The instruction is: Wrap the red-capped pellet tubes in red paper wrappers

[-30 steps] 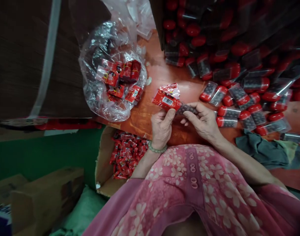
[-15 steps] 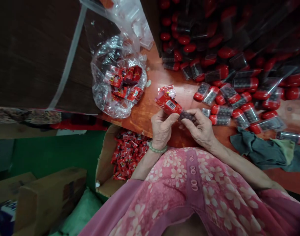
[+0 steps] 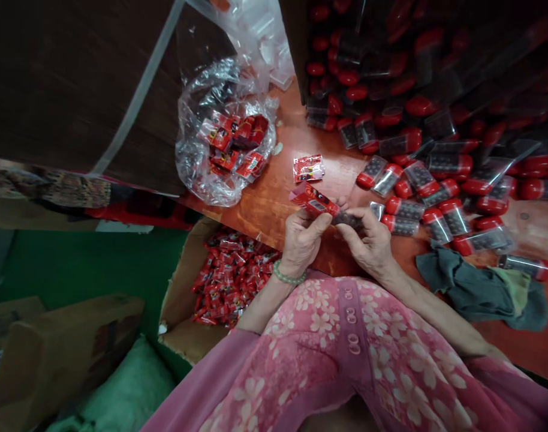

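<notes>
Right in front of me, the red packet (image 3: 316,203) sits at the fingertips of my left hand (image 3: 302,240), angled up and away from the thumb toward the far left. Its barcode side shows, and its far-left end looks open. At its right end is a small dark dotted container (image 3: 348,220) — held in my right hand (image 3: 372,241) and touching or just inside the packet; I can't tell which.

Both hands work over the orange-brown surface (image 3: 260,213), close to its near edge. Just beyond the packet lies a shiny red wrapper (image 3: 309,168), flat and apart from my hands. Toward the left edge, a crumpled clear plastic bag (image 3: 210,187) holds several red packs (image 3: 220,138). On the right, many red-capped containers (image 3: 404,209) lie loose, heaped thicker toward the dim far right corner, with a grey-green cloth (image 3: 465,282) nearer the near edge. Below the surface, at the near left, an open cardboard box (image 3: 177,312) is full of red packs. Past it I see a green floor (image 3: 94,258), another carton (image 3: 67,354) and a pale green sack (image 3: 125,384).

My left hand, a beaded bracelet (image 3: 289,277) at its wrist, is closed in a pinch, thumb on the packet. My right hand comes in from the other side, thumb and fingers closed on the container — the two hands nearly meet, forearms angled inward.
</notes>
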A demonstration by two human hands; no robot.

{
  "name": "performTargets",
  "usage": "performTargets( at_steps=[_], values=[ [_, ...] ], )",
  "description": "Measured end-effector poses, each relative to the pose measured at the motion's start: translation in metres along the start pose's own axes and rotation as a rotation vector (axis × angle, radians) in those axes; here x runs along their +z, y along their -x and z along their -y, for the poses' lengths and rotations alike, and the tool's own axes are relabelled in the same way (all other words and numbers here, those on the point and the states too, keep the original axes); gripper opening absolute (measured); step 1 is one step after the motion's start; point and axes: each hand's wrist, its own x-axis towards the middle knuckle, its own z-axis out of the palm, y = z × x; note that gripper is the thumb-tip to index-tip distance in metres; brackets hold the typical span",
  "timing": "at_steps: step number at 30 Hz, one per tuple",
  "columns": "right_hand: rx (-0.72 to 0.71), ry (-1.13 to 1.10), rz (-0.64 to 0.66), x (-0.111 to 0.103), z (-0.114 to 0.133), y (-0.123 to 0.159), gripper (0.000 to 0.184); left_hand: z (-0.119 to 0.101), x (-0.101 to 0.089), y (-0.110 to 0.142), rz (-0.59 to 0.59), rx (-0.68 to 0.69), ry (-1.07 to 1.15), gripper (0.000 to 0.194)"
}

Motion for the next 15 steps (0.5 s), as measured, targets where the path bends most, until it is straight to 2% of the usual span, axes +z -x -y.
performTargets(
  at_steps=[4,6,9,12,15],
  values=[
    [0.291,-0.352,0.203,-0.003,0.002,-0.001,0.039,0.008,-0.002,0.003,0.029,-0.038,-0.045,0.043],
    [0.361,-0.452,0.235,-0.002,0.003,-0.003,0.043,0.009,-0.005,0.003,0.077,-0.057,-0.085,0.044],
    [0.365,-0.479,0.223,-0.001,0.006,-0.007,0.045,0.005,-0.009,0.000,0.117,-0.037,-0.118,0.044],
    [0.342,-0.442,0.231,0.001,0.010,-0.010,0.044,0.000,-0.012,-0.003,0.085,0.000,-0.072,0.043],
    [0.311,-0.335,0.217,0.004,0.011,-0.010,0.043,-0.003,-0.012,-0.005,0.068,-0.019,-0.002,0.040]
  ],
)
